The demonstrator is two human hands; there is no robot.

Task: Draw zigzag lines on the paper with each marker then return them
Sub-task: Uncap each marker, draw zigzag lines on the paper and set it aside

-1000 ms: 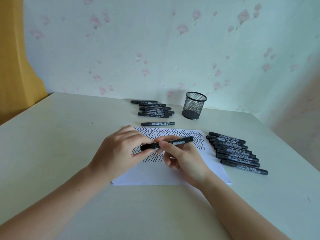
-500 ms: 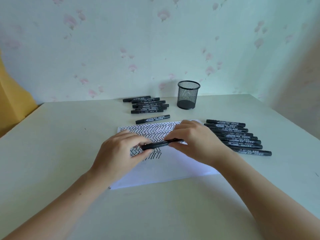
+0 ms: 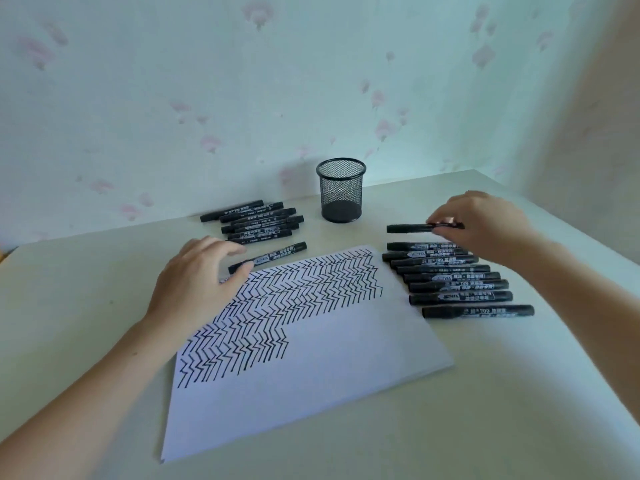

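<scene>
Resting marker [image 3: 410, 228] under right hand [image 3: 485, 220]

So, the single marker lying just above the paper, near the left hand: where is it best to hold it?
Grip the single marker at mid-barrel from above, fingers across its width. It lies flat and alone, clear of the marker pile, its near end by the left hand.

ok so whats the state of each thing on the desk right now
paper: flat, top part filled with zigzags
held marker: capped, level, above the right row
right hand: pinching held marker
left hand: open, fingertips by lone marker
lone marker: capped, lying above the paper
right row: capped, lying side by side
back pile: capped, lying together
mesh cup: upright, empty
</scene>
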